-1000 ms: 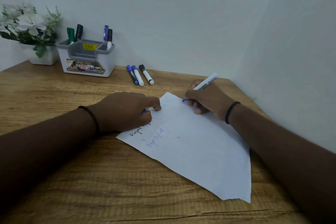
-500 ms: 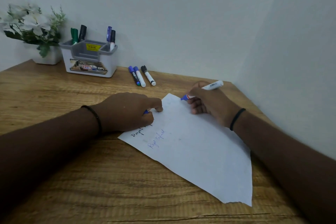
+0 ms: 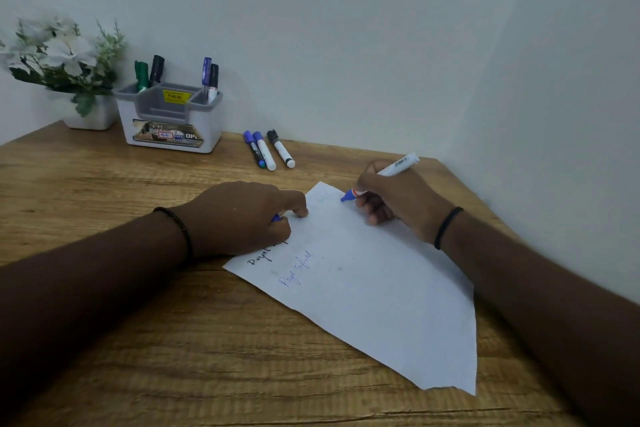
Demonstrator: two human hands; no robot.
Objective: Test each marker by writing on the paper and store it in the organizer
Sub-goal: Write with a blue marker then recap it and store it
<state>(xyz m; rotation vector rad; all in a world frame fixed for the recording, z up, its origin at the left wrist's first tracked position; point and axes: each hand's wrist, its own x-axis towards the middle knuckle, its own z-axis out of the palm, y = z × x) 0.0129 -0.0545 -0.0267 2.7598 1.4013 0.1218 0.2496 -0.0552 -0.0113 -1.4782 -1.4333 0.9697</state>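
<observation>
A white sheet of paper [image 3: 374, 288] lies on the wooden desk [image 3: 104, 184], with two handwritten lines near its left edge. My right hand [image 3: 394, 201] grips an uncapped white marker [image 3: 398, 166]; its blue tip is at the paper's far corner. My left hand [image 3: 242, 215] rests on the paper's left edge, fingers curled round a small blue cap [image 3: 276, 217]. Three capped markers [image 3: 268, 151] lie side by side near the wall. The white and grey organizer [image 3: 169, 118] stands at the back left with several markers upright in it.
A white pot of artificial flowers [image 3: 69, 69] stands left of the organizer. Walls close the desk at the back and on the right. Bare wood stretches in front of the paper and to the left.
My right hand has tilted the marker flatter and then shifted it slightly; the blue tip stays at the paper's far corner. My left hand has held still.
</observation>
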